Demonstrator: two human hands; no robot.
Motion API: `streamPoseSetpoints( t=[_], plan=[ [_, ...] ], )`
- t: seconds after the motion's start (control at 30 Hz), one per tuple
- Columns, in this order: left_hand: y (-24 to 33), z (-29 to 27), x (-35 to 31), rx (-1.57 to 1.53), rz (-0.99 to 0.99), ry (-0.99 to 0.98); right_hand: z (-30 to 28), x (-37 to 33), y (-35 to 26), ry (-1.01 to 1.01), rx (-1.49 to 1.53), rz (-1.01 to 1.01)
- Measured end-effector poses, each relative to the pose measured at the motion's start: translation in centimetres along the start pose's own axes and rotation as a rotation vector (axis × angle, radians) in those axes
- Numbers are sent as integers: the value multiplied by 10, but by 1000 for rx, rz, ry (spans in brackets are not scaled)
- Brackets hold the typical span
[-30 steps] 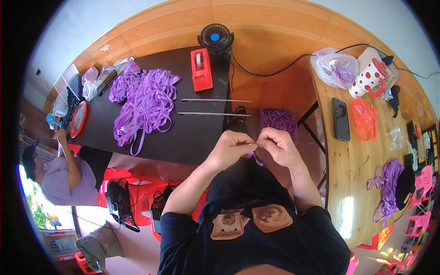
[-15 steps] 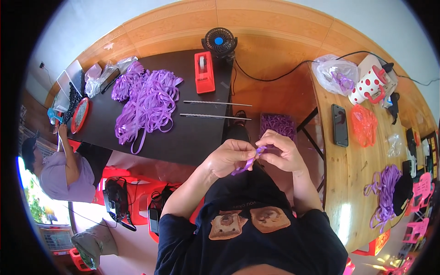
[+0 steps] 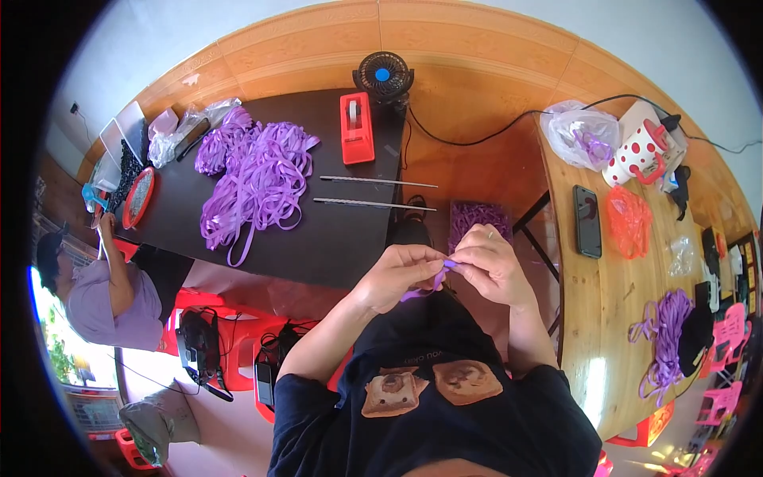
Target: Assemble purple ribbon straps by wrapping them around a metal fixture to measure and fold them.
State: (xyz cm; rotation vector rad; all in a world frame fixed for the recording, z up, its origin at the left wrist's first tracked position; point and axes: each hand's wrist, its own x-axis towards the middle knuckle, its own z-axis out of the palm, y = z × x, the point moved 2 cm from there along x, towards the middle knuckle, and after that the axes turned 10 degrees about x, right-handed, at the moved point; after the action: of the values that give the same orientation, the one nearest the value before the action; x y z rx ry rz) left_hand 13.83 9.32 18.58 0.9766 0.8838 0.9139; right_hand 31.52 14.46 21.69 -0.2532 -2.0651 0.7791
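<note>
A short purple ribbon (image 3: 439, 277) is pinched between my two hands, above my lap. My left hand (image 3: 401, 275) grips it with thumb and index finger, and a loose end hangs below that hand. Close against it, my right hand (image 3: 489, 265) pinches the ribbon too, its fingers curled. The fingertips of both hands nearly meet, so the middle of the ribbon is partly hidden. Just beyond my right hand stands a container of purple ribbon pieces (image 3: 481, 221), partly covered by the hand.
On the dark table (image 3: 342, 246) lie a heap of purple ribbon (image 3: 258, 183), two thin metal rods (image 3: 377, 182) and a red tape dispenser (image 3: 357, 127). A small fan (image 3: 383, 75) stands behind. The wooden table (image 3: 596, 310) holds a phone (image 3: 587, 222). A co-worker (image 3: 111, 298) sits at left.
My right hand has closed in, its fingers curling tighter on the ribbon beside the left fingertips. The ribbon's loose end has shifted slightly. The view has moved a little.
</note>
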Motion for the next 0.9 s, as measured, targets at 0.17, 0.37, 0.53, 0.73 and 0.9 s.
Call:
streamPoseSetpoints(
  t=[0.17,0.37,0.53,0.73,0.9],
  plan=[
    [4,4,-8,336,187,126,3,-1,-2,32,-21,37],
    [-1,6,-7,217,150,91,2,-4,-3,62,70,16],
    [14,21,-10,727,627,362,4,-4,-3,78,46,26],
    [11,12,-10,678,455,257,6,-4,-5,76,112,0],
    [-3,4,-3,-105,-31,-98,4,-2,-5,15,149,-27]
  ],
)
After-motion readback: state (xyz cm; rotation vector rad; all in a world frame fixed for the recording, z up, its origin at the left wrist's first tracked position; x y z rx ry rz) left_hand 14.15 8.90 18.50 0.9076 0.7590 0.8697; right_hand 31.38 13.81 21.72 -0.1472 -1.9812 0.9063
